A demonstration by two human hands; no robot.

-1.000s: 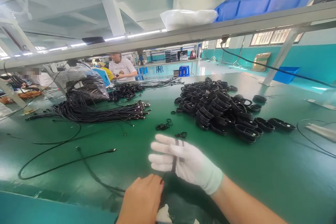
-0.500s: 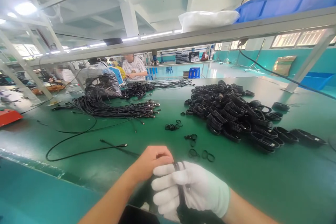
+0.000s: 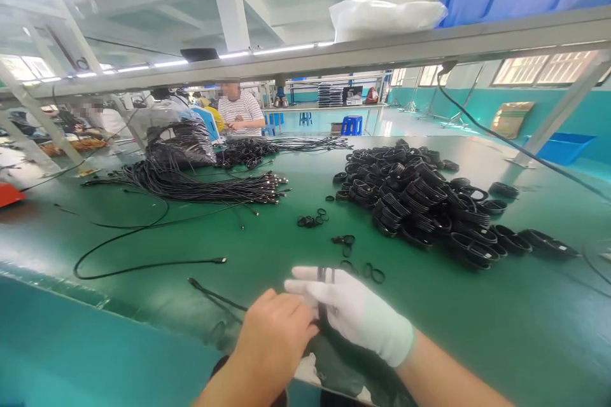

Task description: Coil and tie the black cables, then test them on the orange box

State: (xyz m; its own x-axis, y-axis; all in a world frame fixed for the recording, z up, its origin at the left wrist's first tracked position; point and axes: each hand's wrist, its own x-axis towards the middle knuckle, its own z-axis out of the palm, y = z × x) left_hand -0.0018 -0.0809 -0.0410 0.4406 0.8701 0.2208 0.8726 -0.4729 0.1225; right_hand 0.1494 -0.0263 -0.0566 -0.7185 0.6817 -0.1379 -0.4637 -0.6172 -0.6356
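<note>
My bare left hand point(image 3: 277, 334) is closed on a black cable point(image 3: 214, 296), right beside the palm of my other hand. The cable's free end lies on the green table to the left. My right hand point(image 3: 365, 315), in a white glove, has turns of the cable around its fingers and the thumb across them; the fingertips point left. Small black rings point(image 3: 375, 273) lie just beyond the glove. Part of the cable is hidden behind my left hand.
Coiled black cables point(image 3: 415, 194) are heaped at the right. A bundle of straight cables point(image 3: 205, 181) lies at the left, with a loose cable point(image 3: 143, 270) nearer me. A shelf beam point(image 3: 286, 67) crosses above the table point(image 3: 286, 241). Across the table is a person point(image 3: 241, 108).
My left hand has come nearer me, down in front of the gloved palm. The right hand's fingers are straighter and have risen slightly. The cable's free end has moved on the table.
</note>
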